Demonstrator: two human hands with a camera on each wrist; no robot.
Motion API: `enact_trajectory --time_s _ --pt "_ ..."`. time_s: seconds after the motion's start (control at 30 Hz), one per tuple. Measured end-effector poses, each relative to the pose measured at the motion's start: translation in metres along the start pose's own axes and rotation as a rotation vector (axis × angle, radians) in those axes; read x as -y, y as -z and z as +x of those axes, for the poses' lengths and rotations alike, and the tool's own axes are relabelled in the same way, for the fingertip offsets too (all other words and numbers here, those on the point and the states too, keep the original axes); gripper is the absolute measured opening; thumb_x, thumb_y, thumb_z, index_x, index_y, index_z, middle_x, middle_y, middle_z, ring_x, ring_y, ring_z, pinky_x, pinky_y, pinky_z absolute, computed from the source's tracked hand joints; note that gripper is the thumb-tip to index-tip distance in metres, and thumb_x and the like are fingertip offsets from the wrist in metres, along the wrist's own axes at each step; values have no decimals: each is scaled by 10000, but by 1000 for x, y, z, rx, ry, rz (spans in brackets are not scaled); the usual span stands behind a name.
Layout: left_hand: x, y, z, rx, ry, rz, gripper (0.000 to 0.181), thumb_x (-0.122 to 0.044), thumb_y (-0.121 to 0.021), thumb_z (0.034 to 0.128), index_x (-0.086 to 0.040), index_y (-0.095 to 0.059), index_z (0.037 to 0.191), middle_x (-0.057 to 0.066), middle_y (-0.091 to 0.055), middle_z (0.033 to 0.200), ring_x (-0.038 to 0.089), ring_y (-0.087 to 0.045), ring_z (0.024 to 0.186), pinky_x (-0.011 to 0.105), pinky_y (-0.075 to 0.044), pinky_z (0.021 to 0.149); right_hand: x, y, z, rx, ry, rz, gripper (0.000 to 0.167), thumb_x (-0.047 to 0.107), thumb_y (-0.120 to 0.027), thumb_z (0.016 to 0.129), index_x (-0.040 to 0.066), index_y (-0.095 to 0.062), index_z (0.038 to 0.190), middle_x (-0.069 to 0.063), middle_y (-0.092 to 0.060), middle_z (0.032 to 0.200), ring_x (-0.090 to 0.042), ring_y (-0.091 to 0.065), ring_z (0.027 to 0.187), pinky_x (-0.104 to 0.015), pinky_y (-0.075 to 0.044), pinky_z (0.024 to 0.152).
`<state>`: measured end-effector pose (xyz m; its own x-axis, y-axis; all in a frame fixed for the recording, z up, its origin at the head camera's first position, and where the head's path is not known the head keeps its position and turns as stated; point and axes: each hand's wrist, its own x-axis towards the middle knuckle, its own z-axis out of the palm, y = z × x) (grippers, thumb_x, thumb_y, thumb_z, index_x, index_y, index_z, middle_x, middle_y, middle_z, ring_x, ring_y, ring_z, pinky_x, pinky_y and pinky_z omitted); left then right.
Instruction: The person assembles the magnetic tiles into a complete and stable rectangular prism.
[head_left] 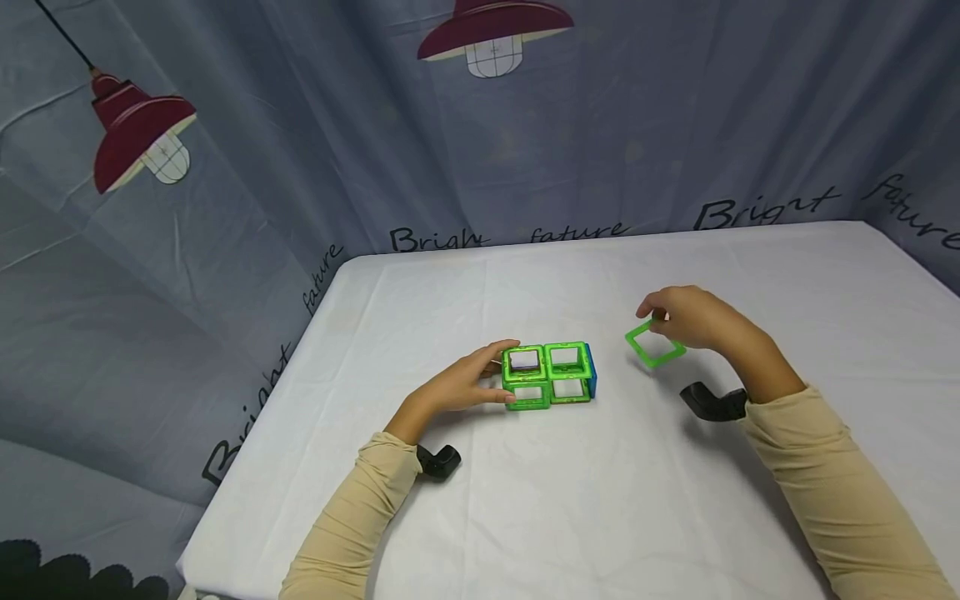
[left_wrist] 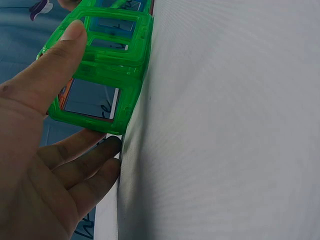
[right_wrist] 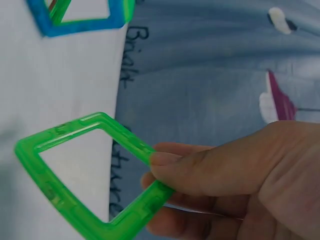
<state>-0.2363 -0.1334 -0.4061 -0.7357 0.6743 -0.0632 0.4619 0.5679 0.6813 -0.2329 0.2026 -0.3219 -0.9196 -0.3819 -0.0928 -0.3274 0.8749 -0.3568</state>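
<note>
On the white table stands a small box-like structure of magnetic tiles [head_left: 548,375], its visible top and front faces green and its right end blue. My left hand [head_left: 470,377] grips its left end. In the left wrist view the thumb [left_wrist: 70,47] lies on a green face, and the other fingers spread past the near end, partly hidden. To the right, my right hand [head_left: 693,317] pinches one loose green square magnetic tile [right_wrist: 65,210] at a corner. That tile is tilted and held apart from the structure, whose blue end [right_wrist: 82,27] shows in the right wrist view.
A white cloth covers the table [head_left: 600,500]. Behind and to the left hangs a grey-blue curtain [head_left: 637,142] printed with red lamps and lettering. Black wrist mounts [head_left: 712,403] project from both wrists, close above the cloth.
</note>
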Motion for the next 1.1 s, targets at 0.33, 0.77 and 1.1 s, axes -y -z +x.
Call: enact_trajectory --time_s 0.33,0.77,1.1 --pt "-1 0 0 0 -18 -6 831 -324 -707 783 -199 -219 1444 41 -409 1394 171 -487 1218 369 -342 1054 22 3 -14 19 74 -8 132 8 -602 825 9 -679 932 -88 -667 897 -171 -593 762 -307 -476 608" --pt "0 -1 -1 -10 -23 -12 830 -308 -709 786 -195 -216 1443 60 -415 1388 188 -488 1219 359 -355 1046 40 -4 -21 71 198 31 80 13 -619 812 62 -656 864 0 -607 840 -113 -544 733 -267 -460 621" --pt "0 -1 -2 -15 -14 -13 826 -313 -711 781 -229 -220 1440 44 -436 1373 186 -483 1227 340 -352 1048 51 -13 -23 37 265 32 97 -6 -625 787 76 -650 833 13 -562 810 -109 -529 730 -257 -453 627"
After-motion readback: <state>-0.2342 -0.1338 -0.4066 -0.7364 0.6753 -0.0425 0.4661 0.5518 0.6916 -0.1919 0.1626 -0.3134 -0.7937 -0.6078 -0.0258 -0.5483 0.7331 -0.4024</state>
